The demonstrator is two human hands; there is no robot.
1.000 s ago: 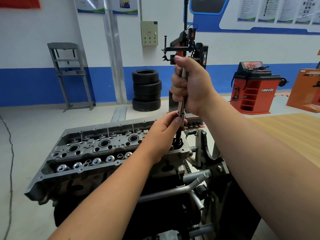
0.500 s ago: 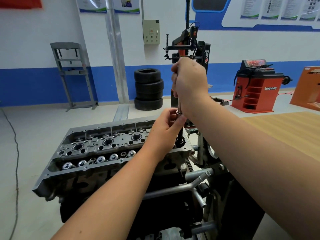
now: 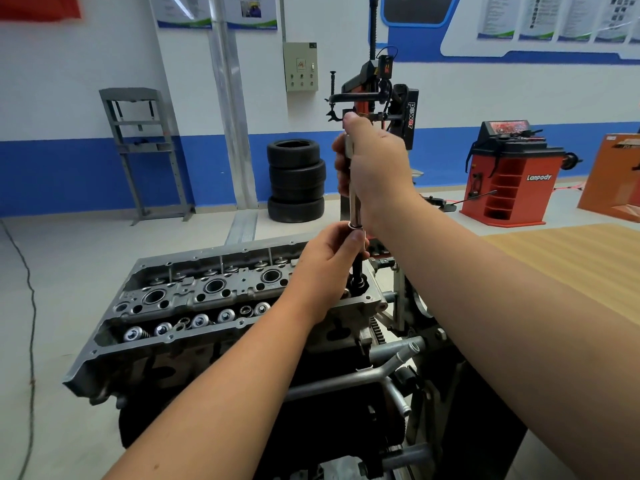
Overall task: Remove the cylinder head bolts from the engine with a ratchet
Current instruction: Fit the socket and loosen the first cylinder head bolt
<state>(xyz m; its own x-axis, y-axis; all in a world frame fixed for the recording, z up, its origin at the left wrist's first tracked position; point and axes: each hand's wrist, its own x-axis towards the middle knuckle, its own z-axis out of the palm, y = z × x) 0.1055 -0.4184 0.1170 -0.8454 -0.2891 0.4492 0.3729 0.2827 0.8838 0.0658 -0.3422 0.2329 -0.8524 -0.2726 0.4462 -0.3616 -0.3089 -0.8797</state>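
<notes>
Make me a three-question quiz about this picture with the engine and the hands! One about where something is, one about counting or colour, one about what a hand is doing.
1. Where is the stack of tyres?
A. On the engine
B. On the floor by the blue-and-white wall
C. On the red machine

2. How many tyres are stacked?
A. One
B. Three
C. Six

3. What is the right hand doing?
A. Gripping the upright ratchet
B. Lying flat on the cylinder head
C. Hanging empty

Answers:
1 B, the stack stands on the floor against the far wall, behind the cylinder head.
2 B, three black tyres sit one on another.
3 A, its fingers are curled round the ratchet's upper part, while the left hand holds the tool lower down, just above the cylinder head's right end.
</notes>
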